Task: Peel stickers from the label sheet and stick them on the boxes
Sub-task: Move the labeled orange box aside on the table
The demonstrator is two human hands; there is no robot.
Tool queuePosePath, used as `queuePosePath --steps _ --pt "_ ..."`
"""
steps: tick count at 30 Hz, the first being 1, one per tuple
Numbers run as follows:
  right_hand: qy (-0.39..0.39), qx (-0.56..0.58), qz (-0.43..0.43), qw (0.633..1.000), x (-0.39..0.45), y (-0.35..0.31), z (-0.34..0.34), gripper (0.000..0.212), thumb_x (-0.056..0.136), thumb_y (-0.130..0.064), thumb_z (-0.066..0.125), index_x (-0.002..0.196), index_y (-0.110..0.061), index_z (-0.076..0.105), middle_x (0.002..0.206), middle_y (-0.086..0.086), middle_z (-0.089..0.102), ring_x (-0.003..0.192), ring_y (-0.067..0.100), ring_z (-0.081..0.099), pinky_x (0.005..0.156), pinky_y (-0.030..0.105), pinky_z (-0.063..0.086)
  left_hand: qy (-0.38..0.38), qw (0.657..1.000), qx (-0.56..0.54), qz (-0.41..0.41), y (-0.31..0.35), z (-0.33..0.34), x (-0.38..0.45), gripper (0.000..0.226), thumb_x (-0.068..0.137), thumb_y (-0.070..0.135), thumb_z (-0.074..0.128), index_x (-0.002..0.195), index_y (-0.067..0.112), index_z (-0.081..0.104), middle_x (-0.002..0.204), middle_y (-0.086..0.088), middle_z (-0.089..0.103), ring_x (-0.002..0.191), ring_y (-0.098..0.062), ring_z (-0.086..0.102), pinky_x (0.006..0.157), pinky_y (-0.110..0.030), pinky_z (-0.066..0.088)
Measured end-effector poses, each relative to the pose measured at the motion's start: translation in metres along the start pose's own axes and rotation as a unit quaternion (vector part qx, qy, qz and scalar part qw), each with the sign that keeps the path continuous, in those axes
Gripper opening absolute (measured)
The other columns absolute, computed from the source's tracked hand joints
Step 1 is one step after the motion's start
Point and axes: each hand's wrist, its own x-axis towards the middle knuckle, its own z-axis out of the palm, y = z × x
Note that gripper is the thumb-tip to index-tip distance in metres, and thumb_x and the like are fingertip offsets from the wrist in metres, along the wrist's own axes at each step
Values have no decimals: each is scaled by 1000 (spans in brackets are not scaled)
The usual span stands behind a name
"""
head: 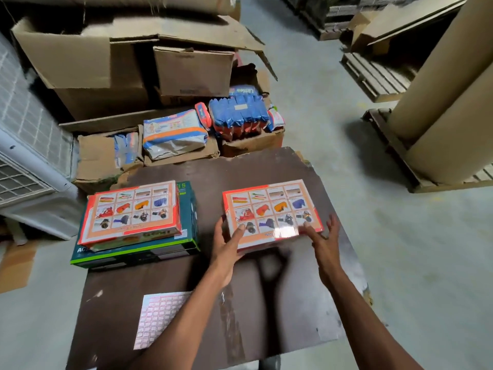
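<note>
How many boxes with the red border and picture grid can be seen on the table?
2. One box is at the right, between both hands; the other box lies at the left atop a stack. More may be hidden beneath it.

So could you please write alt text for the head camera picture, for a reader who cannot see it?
A person's left hand grips the near left corner of a red picture box on a dark table, while the open right hand touches its near right edge. A label sheet lies nearer; another red box sits on a stack of boxes at left.

Both hands reach forward: left [229, 245] curled, right [324, 237] fingers spread.
</note>
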Motion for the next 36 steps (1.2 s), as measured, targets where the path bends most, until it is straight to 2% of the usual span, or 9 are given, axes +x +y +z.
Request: queuePosePath --steps 3,6,9,12,15,18,24,32,36 --pt "-42 -72 -23 996 44 8 -16 51 96 -11 68 144 -22 54 132 -1 69 122 22 64 104 39 51 6 999 51 -11 -12 14 19 58 94 33 72 143 45 42 129 10 69 112 -16 71 87 -42 57" --pt "-54 -101 -6 993 84 13 -25 48 95 -4 65 141 -20 58 131 4 70 117 25 65 89 31 53 20 992 128 -2 -23 30 46 45 94 37 72 134 44 52 135 6 59 114 -10 63 102 -36 48" --pt "-45 -119 2 992 118 15 -33 51 94 2 63 141 -17 58 130 4 69 116 25 64 94 34 51 45 975 216 -17 -37 47 78 53 91 42 75 138 44 51 131 3 40 114 -10 54 105 -28 43" --pt "-41 -140 16 989 150 22 -40 53 94 7 59 143 -13 56 128 6 69 117 24 63 100 36 51 47 979 197 -24 -58 66 111 61 86 31 79 138 49 53 140 -2 56 114 -16 63 104 -38 52" --pt "-36 -156 23 987 182 34 -49 55 92 10 60 142 -12 58 129 8 70 118 27 66 101 41 54 64 979 191 -34 -63 86 127 62 94 2 68 150 19 47 146 -6 55 115 -14 54 100 -31 48" --pt "-26 -159 38 986 207 41 -55 59 89 11 60 143 -13 56 131 9 69 119 28 65 101 41 54 63 977 199 -44 -69 99 143 57 94 -7 62 146 13 50 147 -7 56 114 -12 52 93 -26 45" --pt "-21 -163 35 986 233 44 -59 59 88 7 64 143 -12 54 132 9 68 121 28 65 101 40 54 66 976 203 -33 -73 111 163 61 95 -10 60 150 13 47 151 -6 53 130 -18 51 98 -26 43" --pt "-25 -185 44 981 229 40 -59 58 91 2 64 146 -15 51 138 11 65 126 30 62 108 48 51 63 977 203 -31 -77 110 161 63 93 -12 60 150 11 45 152 -7 52 130 -18 53 103 -30 47" --pt "-17 -200 46 979 219 33 -56 68 95 -8 65 156 -19 39 156 11 48 139 32 51 116 50 42 55 976 207 -30 -71 106 160 69 92 -9 65 153 12 40 156 -8 47 142 -23 46 112 -37 43"
